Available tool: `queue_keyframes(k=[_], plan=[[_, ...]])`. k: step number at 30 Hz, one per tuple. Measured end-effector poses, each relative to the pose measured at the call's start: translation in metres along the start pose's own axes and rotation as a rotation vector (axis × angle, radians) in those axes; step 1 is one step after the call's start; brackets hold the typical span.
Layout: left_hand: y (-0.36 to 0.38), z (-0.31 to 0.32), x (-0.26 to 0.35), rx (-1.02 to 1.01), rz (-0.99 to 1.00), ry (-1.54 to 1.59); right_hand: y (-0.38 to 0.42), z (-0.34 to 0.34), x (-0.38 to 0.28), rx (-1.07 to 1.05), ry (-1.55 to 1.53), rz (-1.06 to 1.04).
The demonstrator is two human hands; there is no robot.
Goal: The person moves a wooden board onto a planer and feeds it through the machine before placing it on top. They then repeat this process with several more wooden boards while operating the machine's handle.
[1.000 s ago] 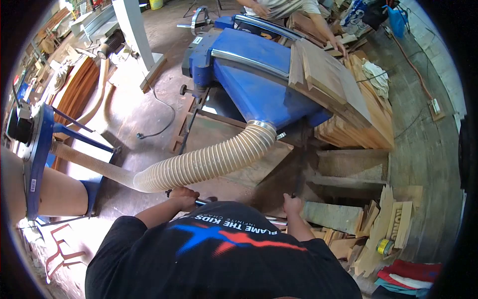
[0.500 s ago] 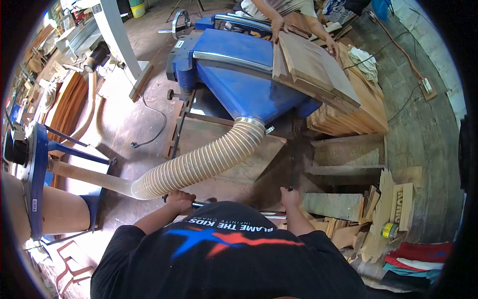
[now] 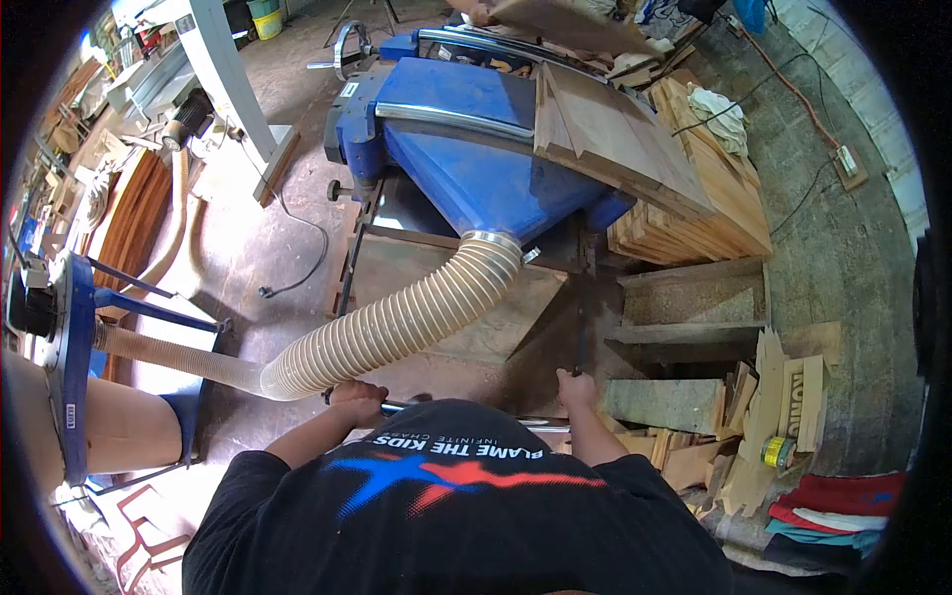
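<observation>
While left hand clasps bar beside hose, right hand sits curled.

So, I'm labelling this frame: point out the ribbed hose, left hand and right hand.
Ribbed hose (image 3: 397, 322), head view: wide middle stretch.
Left hand (image 3: 357, 400), head view: its back.
Right hand (image 3: 576, 390), head view: its back.

A dusty brown floor spread out under everything. On the left side, a thin black cord with a plug lay on it, near a pile of long reddish-brown wooden strips. A round yellow bucket stood farther back. A big blue metal machine was in the middle, with flat brown wooden boards slanted at its right end. Beside it, a stack of tan boards held a crumpled white cloth.
</observation>
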State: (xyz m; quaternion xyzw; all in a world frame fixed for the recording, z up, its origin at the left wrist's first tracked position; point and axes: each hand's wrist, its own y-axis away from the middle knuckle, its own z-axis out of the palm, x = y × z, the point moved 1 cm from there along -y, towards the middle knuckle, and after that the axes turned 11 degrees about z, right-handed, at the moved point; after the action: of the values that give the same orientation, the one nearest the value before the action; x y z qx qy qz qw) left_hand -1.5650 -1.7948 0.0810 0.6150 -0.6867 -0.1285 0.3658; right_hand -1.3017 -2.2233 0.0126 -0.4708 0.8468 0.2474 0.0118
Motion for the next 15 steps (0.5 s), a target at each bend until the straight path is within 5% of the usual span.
queue_keyframes(k=[15], plan=[[0.001,-0.004,0.001,-0.022,0.013,-0.021,-0.016,0.016,0.013,0.004,-0.116,-0.169]])
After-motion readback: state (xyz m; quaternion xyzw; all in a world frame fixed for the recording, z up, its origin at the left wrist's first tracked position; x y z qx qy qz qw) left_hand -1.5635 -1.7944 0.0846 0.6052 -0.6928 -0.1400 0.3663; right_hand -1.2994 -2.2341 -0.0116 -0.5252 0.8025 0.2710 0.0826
